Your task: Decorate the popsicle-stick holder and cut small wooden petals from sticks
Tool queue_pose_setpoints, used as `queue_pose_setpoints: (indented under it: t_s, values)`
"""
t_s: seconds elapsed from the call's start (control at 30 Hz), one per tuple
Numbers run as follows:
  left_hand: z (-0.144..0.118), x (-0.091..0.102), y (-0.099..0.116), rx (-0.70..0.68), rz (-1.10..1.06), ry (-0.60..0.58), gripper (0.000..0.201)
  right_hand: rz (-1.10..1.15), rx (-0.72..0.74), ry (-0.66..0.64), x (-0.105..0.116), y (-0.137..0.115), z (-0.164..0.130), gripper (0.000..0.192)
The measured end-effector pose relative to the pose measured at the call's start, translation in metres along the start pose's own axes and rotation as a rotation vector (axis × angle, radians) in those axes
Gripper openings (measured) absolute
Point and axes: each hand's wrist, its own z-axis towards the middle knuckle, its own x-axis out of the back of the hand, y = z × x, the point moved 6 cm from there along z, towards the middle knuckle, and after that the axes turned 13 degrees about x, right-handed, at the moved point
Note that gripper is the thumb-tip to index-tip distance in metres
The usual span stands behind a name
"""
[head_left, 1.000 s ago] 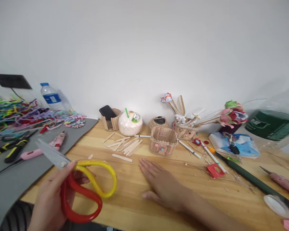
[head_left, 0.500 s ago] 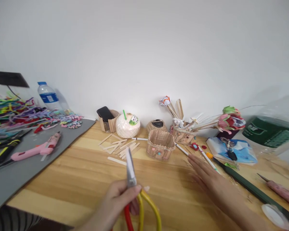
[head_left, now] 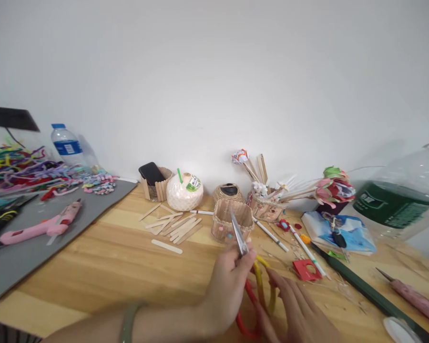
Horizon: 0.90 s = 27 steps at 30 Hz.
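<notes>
My left hand [head_left: 226,286] grips a pair of scissors [head_left: 254,282] near the pivot; the steel blades point up and away, the red and yellow handles hang toward me. My right hand [head_left: 296,313] reaches in from the lower right and its fingers touch the yellow and red handle loops. Both hands are over the wooden table [head_left: 128,267], just in front of a small basket of craft sticks [head_left: 230,221]. A red paper piece [head_left: 305,269] lies to the right of the hands.
Loose craft sticks [head_left: 173,224] lie left of the basket. A coconut [head_left: 184,191], a twine ball [head_left: 228,192] and a stick holder with paper flowers [head_left: 268,202] line the wall. A pink glue gun [head_left: 43,226] rests on the grey mat [head_left: 21,259]. A large water bottle [head_left: 396,202] stands at the right.
My left hand has carried the scissors from the left side across to the middle right. My right hand left the table top and now meets the scissor handles.
</notes>
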Motion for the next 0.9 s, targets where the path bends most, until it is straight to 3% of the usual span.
queue_pose_setpoints:
  t_s: [0.1, 0.17, 0.27, 0.37, 0.43, 0.53, 0.57, 0.73, 0.9]
  values:
    - [0.001, -0.008, 0.0, -0.032, 0.01, 0.007, 0.029, 0.192, -0.161, -0.072, -0.02, -0.003, -0.007, 0.05]
    - [-0.001, -0.013, -0.002, -0.009, 0.028, -0.032, 0.032, 0.394, -0.422, -0.097, -0.034, 0.003, -0.014, 0.046]
    - [-0.003, -0.017, -0.001, -0.011, 0.068, -0.147, 0.041, 0.703, -0.72, 0.003, -0.045, 0.012, -0.022, 0.035]
    - [0.001, -0.011, 0.008, -0.16, 0.196, -0.21, 0.046, 0.948, -0.754, 0.169, -0.043, 0.024, -0.018, 0.032]
    - [0.008, -0.006, 0.01, -0.27, 0.399, -0.216, 0.049, 0.982, -0.795, 0.265, -0.038, 0.038, -0.015, 0.031]
    - [0.024, -0.004, -0.007, -0.272, 0.87, -0.266, 0.041, 1.018, -0.841, 0.317, -0.029, 0.056, -0.003, 0.034]
    - [0.028, -0.002, -0.012, -0.257, 0.934, -0.27, 0.042, 1.061, -0.841, 0.312, -0.028, 0.06, 0.004, 0.034]
    - [0.032, 0.007, -0.023, -0.228, 1.007, -0.184, 0.058, 1.153, -0.798, 0.365, -0.027, 0.069, 0.039, 0.033]
    - [0.022, 0.016, -0.021, -0.2, 0.942, -0.114, 0.055, 1.223, -0.732, 0.301, -0.043, 0.066, 0.057, 0.034]
